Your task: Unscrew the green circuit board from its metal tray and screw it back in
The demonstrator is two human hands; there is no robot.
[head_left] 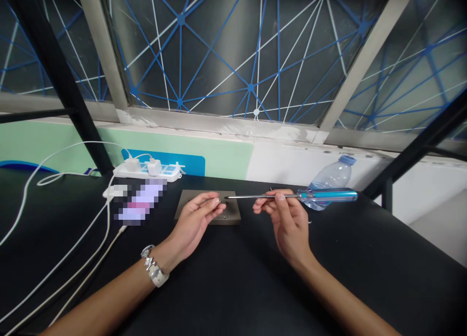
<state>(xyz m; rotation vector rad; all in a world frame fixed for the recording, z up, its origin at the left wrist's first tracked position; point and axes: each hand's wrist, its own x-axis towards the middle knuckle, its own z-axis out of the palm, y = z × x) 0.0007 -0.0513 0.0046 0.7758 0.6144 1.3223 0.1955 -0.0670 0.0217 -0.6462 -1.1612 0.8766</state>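
My right hand (290,221) grips a screwdriver (328,195) by its shaft, close to the clear and blue handle. The screwdriver lies level, its dark tip pointing left. Just left of that tip, my left hand (197,217) is closed in a pinch, thumb against fingers. Something tiny may sit at its fingertips, too small to name. Behind and below the left hand, a flat grey-brown rectangular plate (231,214) with small holes rests on the black table. My left wrist wears a watch and a bracelet (153,268).
A plastic bottle (330,180) with a blue cap leans at the back right, partly behind the screwdriver handle. Back left are a white power strip (146,169) with plugs and a blurred-out phone (142,202). White cables (91,248) cross the table's left side. Windows stand behind.
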